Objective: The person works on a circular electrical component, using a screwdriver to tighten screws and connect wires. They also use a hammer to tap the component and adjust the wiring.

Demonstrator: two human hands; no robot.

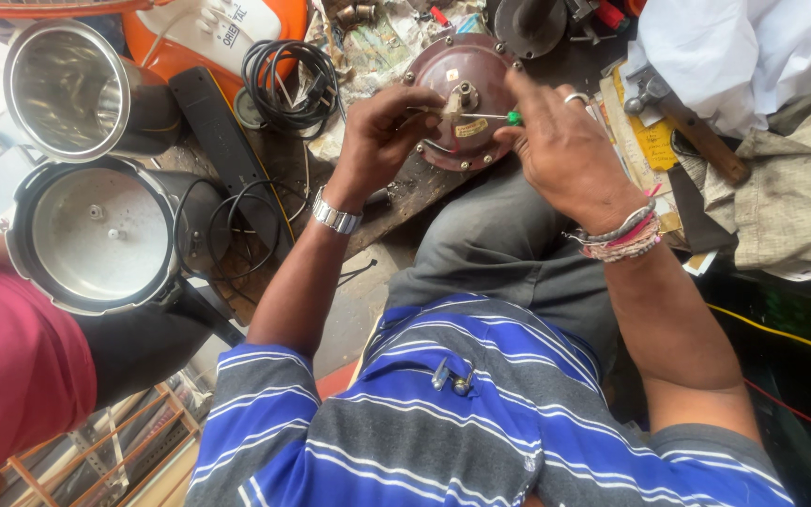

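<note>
As cords crowd, hands (382, 131) on maroon disc (466, 99)

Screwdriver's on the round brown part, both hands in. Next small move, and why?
Probably turn the screwdriver in place. The right hand pinches its green handle, the tip sits at the centre fitting of the round brown base, and the left hand steadies that fitting. Which way to turn cannot be told.

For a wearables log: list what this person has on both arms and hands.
Left hand: a silver metal link watch at the wrist. Right hand: a silver ring on one finger, and stacked bracelets, a metal bangle plus pink and pale threads. Short sleeves, striped blue, grey and white; forearms bare.
</note>
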